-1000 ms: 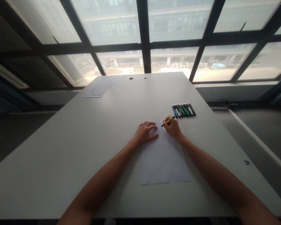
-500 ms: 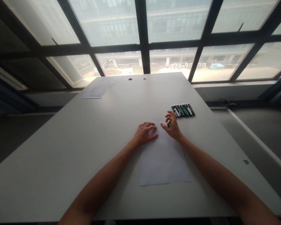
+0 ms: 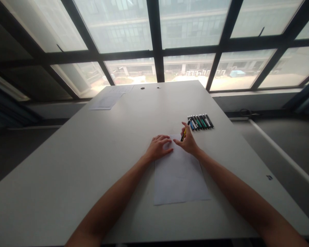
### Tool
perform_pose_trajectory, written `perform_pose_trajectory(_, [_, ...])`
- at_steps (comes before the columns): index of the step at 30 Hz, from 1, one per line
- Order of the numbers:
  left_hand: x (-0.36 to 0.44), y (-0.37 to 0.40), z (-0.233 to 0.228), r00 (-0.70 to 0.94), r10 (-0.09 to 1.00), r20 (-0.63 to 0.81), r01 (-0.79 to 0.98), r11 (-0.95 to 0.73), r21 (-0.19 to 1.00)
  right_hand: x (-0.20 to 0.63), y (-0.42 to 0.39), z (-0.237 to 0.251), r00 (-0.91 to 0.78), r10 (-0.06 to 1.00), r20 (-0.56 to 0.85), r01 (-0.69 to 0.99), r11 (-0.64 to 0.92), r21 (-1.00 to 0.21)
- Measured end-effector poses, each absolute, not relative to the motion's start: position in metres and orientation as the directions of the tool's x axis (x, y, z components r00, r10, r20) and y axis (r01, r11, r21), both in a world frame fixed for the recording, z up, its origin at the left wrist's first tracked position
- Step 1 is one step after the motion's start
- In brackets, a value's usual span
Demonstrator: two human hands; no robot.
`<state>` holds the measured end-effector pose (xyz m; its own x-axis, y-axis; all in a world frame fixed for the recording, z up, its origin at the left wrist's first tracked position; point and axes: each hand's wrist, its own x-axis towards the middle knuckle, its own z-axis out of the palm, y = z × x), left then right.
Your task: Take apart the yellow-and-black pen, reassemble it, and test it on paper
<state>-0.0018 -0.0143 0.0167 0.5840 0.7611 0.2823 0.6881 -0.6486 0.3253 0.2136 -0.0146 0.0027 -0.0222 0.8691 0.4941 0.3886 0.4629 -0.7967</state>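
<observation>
A white sheet of paper [image 3: 180,181] lies lengthwise in front of me on the white table. My left hand [image 3: 159,145] rests on its upper left part, fingers apart and curved, holding nothing. Above the upper right part, my right hand [image 3: 188,140] has a yellow and black pen [image 3: 184,133] in its fingers, thumb and index finger spread apart. The pen is tilted, and part of it is hidden by the hand. Just beyond that hand, several pens [image 3: 201,122] with black, green, white and blue parts lie side by side in a row.
More printed sheets [image 3: 106,99] lie at the table's far left corner. Two round holes, one larger hole [image 3: 142,88] among them, are near the far edge. A small dark mark [image 3: 269,177] sits near the right edge. Large windows stand behind the white table [image 3: 92,154].
The pen in my right hand has turned and shows more of its length. My right fingers have shifted slightly, with the thumb moving left. My left hand stays in place on the paper.
</observation>
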Motion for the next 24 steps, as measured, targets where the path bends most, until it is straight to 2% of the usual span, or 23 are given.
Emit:
perform_pose_trajectory(8, [-0.0013, -0.0141, 0.0174, 0.588, 0.763, 0.270, 0.694, -0.647, 0.317, 0.2143, -0.0195, 0.0091, -0.078, 0.873, 0.481, 0.398, 0.470, -0.788])
perform_pose_trajectory(15, [-0.0015, -0.0143, 0.0195, 0.596, 0.754, 0.276, 0.690, -0.657, 0.304, 0.2198, -0.0162, 0.0087, 0.022, 0.855, 0.518, 0.384, 0.471, -0.794])
perform_pose_trajectory(19, [-0.0012, -0.0136, 0.0194, 0.596, 0.755, 0.274, 0.690, -0.656, 0.305, 0.2195, -0.0176, 0.0092, 0.016, 0.827, 0.562, 0.399, 0.510, -0.762])
perform_pose_trajectory(24, [-0.0002, -0.0136, 0.0190, 0.592, 0.761, 0.267, 0.696, -0.649, 0.308, 0.2182, -0.0198, 0.0103, -0.004, 0.847, 0.532, 0.438, 0.480, -0.760])
